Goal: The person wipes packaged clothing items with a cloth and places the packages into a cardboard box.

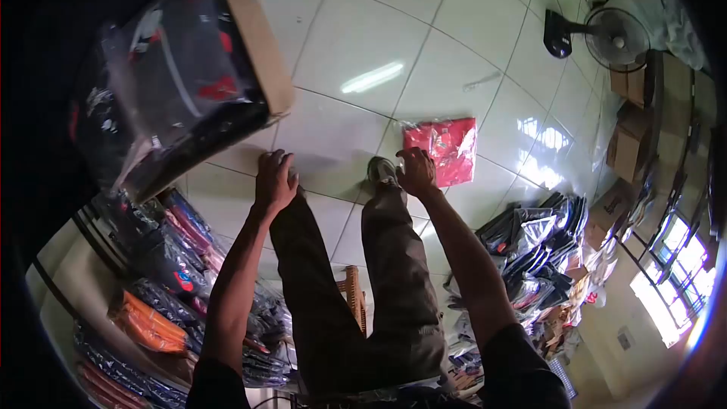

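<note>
On the tiled floor in front of me lies a red folded garment in a clear plastic bag (448, 153). My right hand (416, 172) is at its left edge, fingers apart and slightly bent; whether it touches the plastic I cannot tell. My left hand (276, 182) hovers above my left knee, its fingers loosely bent and nothing visible in them. Beyond it on the left is a cardboard box (257, 45), tilted in view, with dark plastic-wrapped garments (178, 68) bearing red and white marks.
Stacks of bagged clothes (193, 250) line the left, including an orange bundle (151, 322). Another dark pile of bagged clothes (534, 242) stands at right. A standing fan (615, 38) is at the far right, near several cardboard boxes (628, 140). Below me is a wooden stool (353, 295).
</note>
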